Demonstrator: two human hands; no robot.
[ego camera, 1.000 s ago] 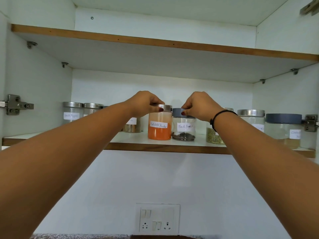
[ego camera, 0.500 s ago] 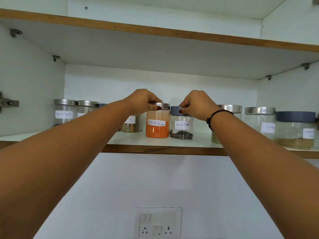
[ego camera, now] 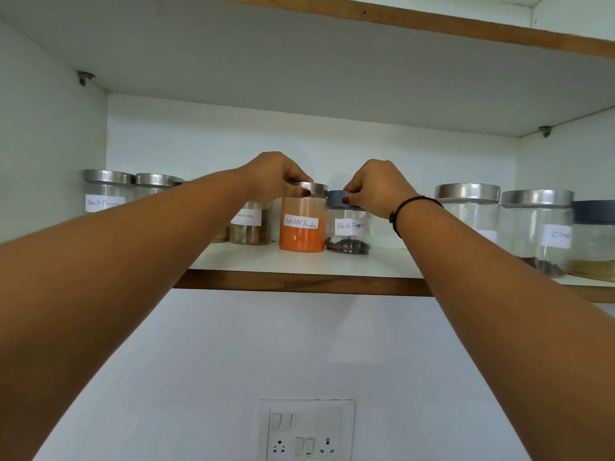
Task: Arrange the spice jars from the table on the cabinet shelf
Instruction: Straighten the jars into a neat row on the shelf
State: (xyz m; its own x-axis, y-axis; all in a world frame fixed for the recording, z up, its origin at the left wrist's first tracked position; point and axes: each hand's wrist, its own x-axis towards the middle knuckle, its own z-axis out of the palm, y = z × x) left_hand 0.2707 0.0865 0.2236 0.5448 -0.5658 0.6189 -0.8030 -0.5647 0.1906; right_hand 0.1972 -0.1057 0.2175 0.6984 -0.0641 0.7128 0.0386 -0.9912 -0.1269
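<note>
Little has moved: left grip [ego camera: 279, 181] still pinches the chilli jar [ego camera: 302, 232] by its lid, right grip [ego camera: 379, 191] the blue-lidded pepper jar [ego camera: 347, 234].

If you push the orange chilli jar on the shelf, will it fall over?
Probably not: the red chilli powder jar holds its powder low, so it likely feels bottom-heavy. It stands flat on the shelf, so it should slide, not roll. Its clear wall looks smooth, perhaps slippery.

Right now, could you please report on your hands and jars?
Left hand pinches red chilli powder jar lid; right hand pinches dark-lidded black pepper jar lid. Both jars upright on shelf. Cinnamon jar close alongside.
</note>
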